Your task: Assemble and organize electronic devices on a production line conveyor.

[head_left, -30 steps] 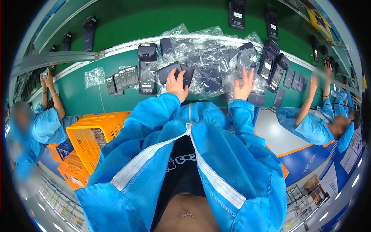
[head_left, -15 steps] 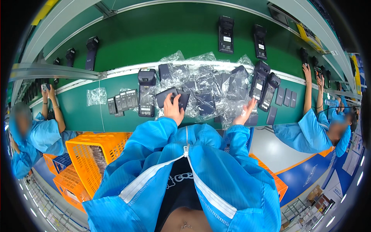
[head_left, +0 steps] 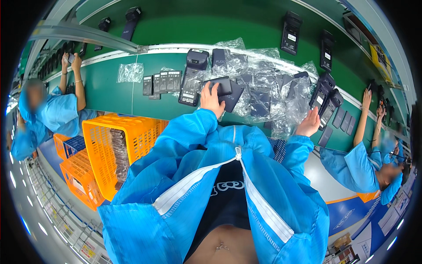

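My left hand (head_left: 212,102) grips a dark rectangular cover (head_left: 225,85), fingers on its left end and thumb below. Another dark cover (head_left: 234,96) lies partly beneath it. To the left stands a handheld terminal (head_left: 191,81) with its back up, and beyond it several flat black batteries (head_left: 170,81) lie in a row. My right hand (head_left: 309,124) is half turned palm up with its fingers apart, holding nothing visible. It is beside crumpled clear plastic bags (head_left: 288,112), and two more handheld terminals (head_left: 323,90) (head_left: 330,108) lie just beyond its fingertips.
Bagged dark covers (head_left: 260,102) spread over the green bench (head_left: 105,86). Small dark covers (head_left: 345,121) lie at right. Further terminals (head_left: 290,37) rest on the green belt (head_left: 184,26). Orange crates (head_left: 99,141) stand below left. Co-workers in blue (head_left: 59,112) work at both sides.
The view has swung, so the bench appears shifted right and up. My left hand still has the dark cover, now lifted slightly off the one beneath. My right hand has turned a little more palm up.
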